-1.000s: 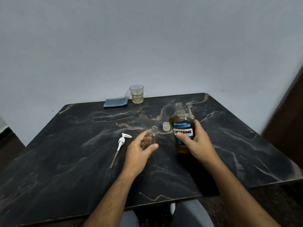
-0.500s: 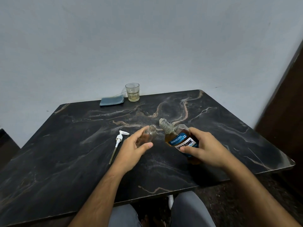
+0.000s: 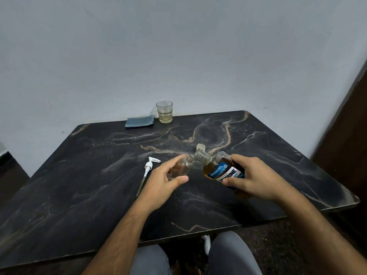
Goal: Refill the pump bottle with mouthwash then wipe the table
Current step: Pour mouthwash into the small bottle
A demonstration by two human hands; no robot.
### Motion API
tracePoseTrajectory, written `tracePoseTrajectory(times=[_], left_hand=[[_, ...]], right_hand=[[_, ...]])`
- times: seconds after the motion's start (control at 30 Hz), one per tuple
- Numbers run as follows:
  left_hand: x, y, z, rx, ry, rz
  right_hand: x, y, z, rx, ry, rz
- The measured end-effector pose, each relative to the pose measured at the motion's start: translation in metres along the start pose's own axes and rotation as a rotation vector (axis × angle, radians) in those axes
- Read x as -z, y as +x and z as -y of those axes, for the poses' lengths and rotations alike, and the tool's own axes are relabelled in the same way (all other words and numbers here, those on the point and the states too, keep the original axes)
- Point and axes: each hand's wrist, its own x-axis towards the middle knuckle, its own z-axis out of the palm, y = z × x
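Observation:
My left hand (image 3: pixel 165 178) grips a small clear pump bottle (image 3: pixel 184 164) with its top off, standing on the black marble table (image 3: pixel 79 195). My right hand (image 3: pixel 252 178) holds the amber mouthwash bottle (image 3: pixel 220 169) with a blue label, tipped far to the left. Its open neck touches the small bottle's mouth. The white pump head (image 3: pixel 149 167) with its long tube lies flat on the table left of my left hand. The mouthwash cap (image 3: pixel 200 146) sits just behind the two bottles.
A folded blue cloth (image 3: pixel 139 122) lies at the table's far edge by the wall. A glass (image 3: pixel 164 112) with a little pale liquid stands right of it. A dark door or cabinet side rises at the right. My knees show below the near edge.
My right hand lifted the mouthwash bottle off the table and tipped it leftward until its neck met the small bottle's mouth. My left hand kept hold of the small bottle.

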Motion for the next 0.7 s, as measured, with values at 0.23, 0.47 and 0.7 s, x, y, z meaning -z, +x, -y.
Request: tracePoseTrajectory(times=[0.23, 0.47, 0.7], left_hand=[[0.003, -0.002, -0.002, -0.004, 0.018, -0.001], [0.007, -0.002, -0.002, 0.003, 0.05, 0.003], [0.01, 0.0, -0.001, 0.019, 0.073, 0.014]], right_hand=[[0.007, 0.0, 0.007, 0.004, -0.081, 0.014], [0.015, 0.002, 0.013, 0.0, -0.208, 0.029], [0.021, 0.005, 0.02, -0.008, -0.32, 0.044]])
